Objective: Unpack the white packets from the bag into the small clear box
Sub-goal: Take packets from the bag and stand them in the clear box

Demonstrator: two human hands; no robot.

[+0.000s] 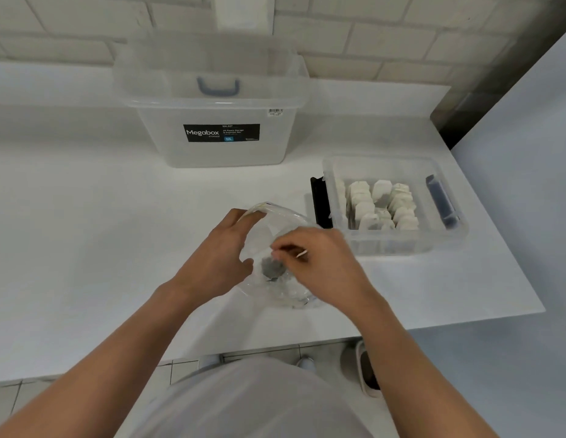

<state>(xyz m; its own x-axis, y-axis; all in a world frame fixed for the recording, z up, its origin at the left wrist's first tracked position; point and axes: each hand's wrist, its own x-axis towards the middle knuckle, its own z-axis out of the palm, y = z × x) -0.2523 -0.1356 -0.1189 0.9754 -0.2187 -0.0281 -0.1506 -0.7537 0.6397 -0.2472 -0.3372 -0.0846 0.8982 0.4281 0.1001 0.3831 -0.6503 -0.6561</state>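
Observation:
A clear plastic bag point(277, 222) lies on the white table point(85, 232) in front of me. My left hand point(223, 254) grips the bag's open rim and holds it open. My right hand point(319, 263) reaches into the bag, fingers pinched on a white packet point(272, 267) with a dark patch, partly hidden by the plastic. To the right stands the small clear box point(392, 245), open, with several white packets point(381, 205) set upright in rows inside.
A large clear Megabox storage bin point(212, 121) stands at the back centre against the brick wall. The small box has a black clip point(319, 200) on its left and a blue one point(441, 202) on its right. The table's right edge runs diagonally near the box.

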